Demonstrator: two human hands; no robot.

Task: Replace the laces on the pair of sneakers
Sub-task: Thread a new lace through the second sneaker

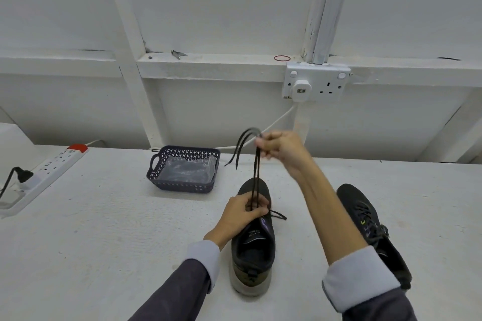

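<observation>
Your black sneaker (254, 240) sits centre on the white table (104, 229), heel toward you, toe toward the wall; upper is dark, sole is pale at the heel, tongue shows a small light logo. Its dark lace (255, 174) runs up from the eyelet area in two taut strands, and a short bit of lace lies flat across the tongue to the right. Your left hand (241, 212) is curled down on the tongue, fingers closed around the base of the two strands and pressing on the shoe. Your right hand (280, 151) is raised above and beyond the toe, pinched closed on both strands; the free ends loop over the top of that hand and hang down to its left, blurred. The second sneaker (373, 227) lies to the right, partly behind your right forearm, already laced, touching nothing else. A dark perforated basket (156, 172) with clear plastic (187, 171) inside stands just left of the toe, apart from it. White power strip (49, 167) sits at far left.
</observation>
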